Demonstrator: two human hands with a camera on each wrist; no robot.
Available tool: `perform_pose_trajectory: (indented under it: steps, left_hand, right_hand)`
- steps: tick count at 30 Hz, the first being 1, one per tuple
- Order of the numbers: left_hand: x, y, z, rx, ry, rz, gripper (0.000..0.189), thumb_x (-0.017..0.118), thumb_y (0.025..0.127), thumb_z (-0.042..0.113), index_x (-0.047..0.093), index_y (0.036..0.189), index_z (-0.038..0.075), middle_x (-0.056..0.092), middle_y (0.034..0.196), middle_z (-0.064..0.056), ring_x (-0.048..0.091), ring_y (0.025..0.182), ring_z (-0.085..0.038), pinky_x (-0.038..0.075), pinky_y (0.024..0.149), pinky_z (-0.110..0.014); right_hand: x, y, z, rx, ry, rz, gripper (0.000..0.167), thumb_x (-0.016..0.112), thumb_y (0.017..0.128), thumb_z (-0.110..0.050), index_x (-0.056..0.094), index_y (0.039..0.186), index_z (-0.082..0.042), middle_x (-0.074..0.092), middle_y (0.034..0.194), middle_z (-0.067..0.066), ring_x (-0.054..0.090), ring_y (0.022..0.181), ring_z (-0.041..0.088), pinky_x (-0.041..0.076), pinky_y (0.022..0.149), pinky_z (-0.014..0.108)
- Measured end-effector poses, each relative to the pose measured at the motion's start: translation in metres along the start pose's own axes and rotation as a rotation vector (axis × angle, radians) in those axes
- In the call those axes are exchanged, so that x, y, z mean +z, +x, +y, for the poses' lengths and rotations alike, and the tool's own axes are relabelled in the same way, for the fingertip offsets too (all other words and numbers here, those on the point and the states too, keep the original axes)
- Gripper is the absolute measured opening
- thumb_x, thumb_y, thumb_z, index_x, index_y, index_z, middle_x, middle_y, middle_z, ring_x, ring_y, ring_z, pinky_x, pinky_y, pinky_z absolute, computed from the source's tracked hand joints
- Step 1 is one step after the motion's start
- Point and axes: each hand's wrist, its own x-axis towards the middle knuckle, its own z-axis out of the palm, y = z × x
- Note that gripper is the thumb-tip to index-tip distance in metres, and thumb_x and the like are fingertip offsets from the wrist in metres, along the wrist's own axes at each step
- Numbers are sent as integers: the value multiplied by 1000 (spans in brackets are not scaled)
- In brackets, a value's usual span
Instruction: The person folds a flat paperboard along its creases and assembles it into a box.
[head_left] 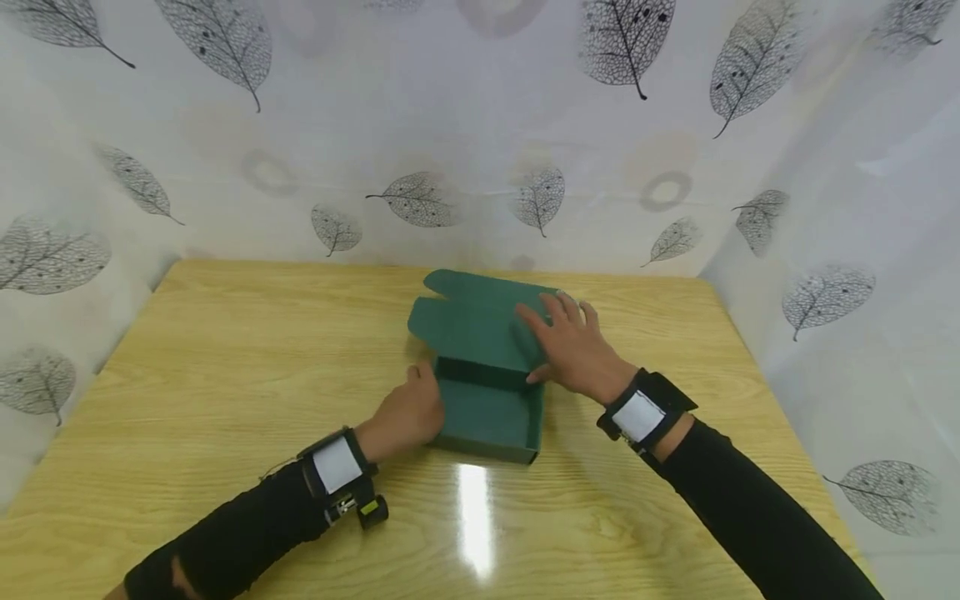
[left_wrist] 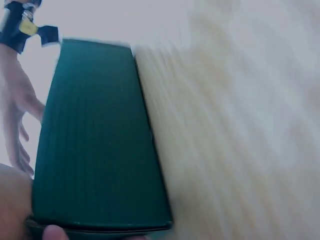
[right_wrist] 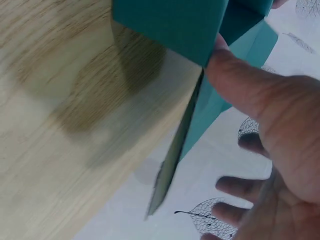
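A dark green cardboard box (head_left: 483, 410) stands on the table with its lid (head_left: 480, 329) folded back toward the far edge. No contents show inside. My left hand (head_left: 408, 414) grips the box's left wall; in the left wrist view a fingertip (left_wrist: 55, 233) shows at the near edge of the green side panel (left_wrist: 97, 135). At the far right corner is my right hand (head_left: 581, 354), its thumb (right_wrist: 240, 82) against the box's corner and its other fingers spread apart beside the lid. The right wrist view shows those fingers clear of the cardboard.
A light wood-grain table (head_left: 247, 367) lies under the box. Behind it and along both sides hangs a white cloth (head_left: 465, 125) printed with dark leaves. Both wrists wear black straps, the left strap (head_left: 341, 475) carrying a small camera.
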Motion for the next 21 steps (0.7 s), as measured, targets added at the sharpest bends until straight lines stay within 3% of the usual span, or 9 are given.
perform_pose_trajectory:
  steps: [4,9,12,14,16,18,21]
  left_hand:
    - [8,-4,4,-36,-103,-25,60,44,98,0,16,145,-23,33,136,-46,42,50,-19,34,42,-29]
    - [11,-8,11,-91,-153,-36,64,48,102,11,15,150,-16,34,143,-39,51,60,-24,42,47,-36]
    - [10,-8,11,-97,-177,-34,68,48,107,26,17,153,-13,32,149,-37,64,94,-39,55,71,-47]
    - [8,-6,8,-82,-241,-4,72,44,108,37,17,154,-11,31,153,-35,55,122,-45,51,92,-55]
    - [6,-2,3,-85,-332,43,76,39,108,48,19,155,-8,37,151,-32,44,135,-43,42,105,-58]
    - [3,2,-3,-103,-447,96,75,33,107,55,25,154,-3,45,145,-28,47,133,-41,40,106,-57]
    - [-1,6,-10,-129,-615,147,72,24,107,58,22,156,5,49,140,-24,52,127,-39,43,104,-54]
  right_hand:
    - [7,-8,7,116,138,42,116,92,72,-42,23,159,-7,27,153,36,23,141,58,23,108,73]
    - [20,-18,17,372,568,2,129,87,80,-38,-8,160,-5,11,158,39,19,143,58,27,109,70]
    - [27,-21,23,487,827,-38,123,82,86,-33,-13,160,-6,18,159,35,30,142,52,34,109,64]
    - [31,-21,25,499,936,-38,113,79,90,-27,-6,161,-6,30,155,31,41,138,47,39,107,61]
    - [34,-20,25,476,986,-10,101,77,91,-18,6,161,-6,41,149,27,52,130,44,45,102,57]
    - [36,-19,24,431,1009,30,89,74,92,-10,16,159,-6,47,144,24,58,123,41,49,98,54]
    - [38,-20,20,379,1025,60,78,69,93,0,22,155,-7,48,139,25,61,120,42,53,94,53]
